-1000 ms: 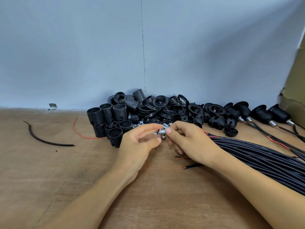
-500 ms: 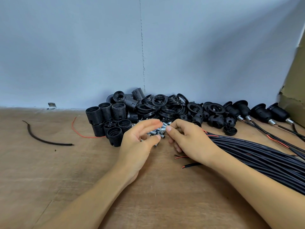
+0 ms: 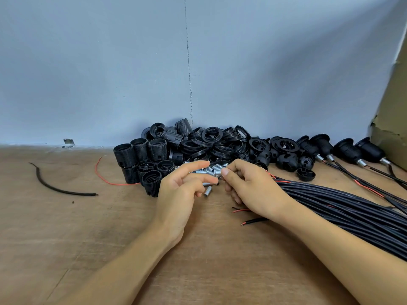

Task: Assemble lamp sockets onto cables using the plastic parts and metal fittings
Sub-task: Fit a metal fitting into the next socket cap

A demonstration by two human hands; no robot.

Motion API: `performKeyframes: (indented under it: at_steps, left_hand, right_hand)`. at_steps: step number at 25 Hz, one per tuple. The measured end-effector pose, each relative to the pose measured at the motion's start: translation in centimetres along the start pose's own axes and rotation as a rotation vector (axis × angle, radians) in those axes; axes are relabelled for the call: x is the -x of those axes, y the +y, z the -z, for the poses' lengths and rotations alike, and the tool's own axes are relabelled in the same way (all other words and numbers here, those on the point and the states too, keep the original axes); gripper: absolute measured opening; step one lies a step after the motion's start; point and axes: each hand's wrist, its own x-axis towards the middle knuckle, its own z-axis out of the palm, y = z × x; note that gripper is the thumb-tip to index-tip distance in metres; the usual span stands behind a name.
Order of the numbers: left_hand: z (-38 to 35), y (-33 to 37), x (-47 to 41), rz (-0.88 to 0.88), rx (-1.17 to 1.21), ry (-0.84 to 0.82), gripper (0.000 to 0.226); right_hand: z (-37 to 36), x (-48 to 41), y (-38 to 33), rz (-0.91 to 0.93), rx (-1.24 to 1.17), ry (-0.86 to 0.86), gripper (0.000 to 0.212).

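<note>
Left hand (image 3: 182,194) hovers open above the wooden tabletop (image 3: 66,238), fingers loosely spread and holding nothing, its fingertips over a small heap of silver metal fittings (image 3: 209,170). Right hand (image 3: 248,188) sits just beside it with fingers curled and thumb pressed toward the forefinger at the edge of the same heap; whether it pinches a fitting cannot be told.

Behind the fittings, against a pale blue wall, lies a pile of black plastic parts. Threaded socket bodies (image 3: 141,155) are at the left, some upright. Flat rings (image 3: 211,137) are heaped in the middle, and rounded caps (image 3: 284,161) are at the right.

A thick bundle of black cables (image 3: 352,208) runs from under the right wrist toward the right edge, with red and black wire ends showing near the hand. Farther right, several finished sockets (image 3: 348,150) lie on their cables. At the far left rest a short black wire scrap (image 3: 57,190) and a thin red wire (image 3: 103,179).
</note>
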Motion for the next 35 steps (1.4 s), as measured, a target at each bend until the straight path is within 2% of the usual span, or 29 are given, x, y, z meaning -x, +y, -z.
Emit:
performKeyframes:
  at_steps: [4, 6, 10, 14, 20, 22, 25, 30, 35]
  left_hand:
    - [-0.05, 0.04, 0.05, -0.010, -0.080, -0.047, 0.067]
    - [-0.30, 0.15, 0.35, -0.039, -0.128, -0.064, 0.058]
    - [-0.24, 0.27, 0.38, -0.045, -0.077, 0.038, 0.041]
    - [-0.32, 0.16, 0.25, -0.012, -0.086, -0.028, 0.055]
    - [0.06, 0.15, 0.19, -0.020, -0.044, 0.047, 0.034]
    - [0.00, 0.14, 0.08, -0.024, -0.060, 0.048, 0.039]
    - [-0.13, 0.05, 0.07, -0.014, -0.099, -0.039, 0.054]
    - [-0.09, -0.09, 0.26, -0.073, -0.150, 0.011, 0.034]
    - [-0.15, -0.34, 0.01, -0.075, -0.147, -0.034, 0.047]
  right_hand:
    - [0.00, 0.05, 0.04, 0.015, -0.003, -0.006, 0.024]
    - [0.00, 0.05, 0.08, 0.019, -0.005, -0.003, 0.023]
    - [0.01, 0.03, 0.15, 0.012, -0.015, -0.010, 0.022]
    - [0.04, 0.15, 0.09, 0.017, -0.021, -0.023, 0.022]
    - [-0.09, 0.09, -0.16, 0.012, 0.016, 0.020, 0.022]
    - [-0.08, 0.13, -0.24, 0.008, 0.010, 0.015, 0.021]
    - [-0.03, 0.24, -0.35, 0.007, 0.002, 0.007, 0.021]
    - [-0.09, 0.20, -0.38, -0.001, 0.023, 0.036, 0.022]
    - [-0.06, 0.28, -0.42, -0.001, 0.022, 0.020, 0.022]
